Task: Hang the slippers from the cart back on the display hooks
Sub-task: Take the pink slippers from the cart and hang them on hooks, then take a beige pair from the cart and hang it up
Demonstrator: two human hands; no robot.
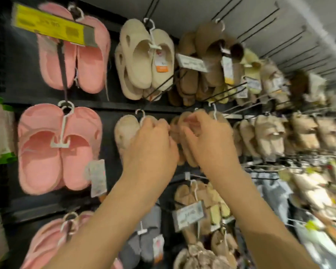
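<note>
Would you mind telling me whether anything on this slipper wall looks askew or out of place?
The yellow price sign at top left hangs tilted across the upper pink slippers, partly covering them. Otherwise nothing stands out, though the right side is too blurred to judge.

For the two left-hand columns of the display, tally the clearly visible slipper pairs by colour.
Pink: 3 pairs, top, middle, bottom
Beige/cream: 2 hooks, upper and the pair behind the left hand; the upper hook seems to hold more pairs behind
Grey: 1 pair
Total: 6 front pairs. The blurred columns further right are not counted.
</note>
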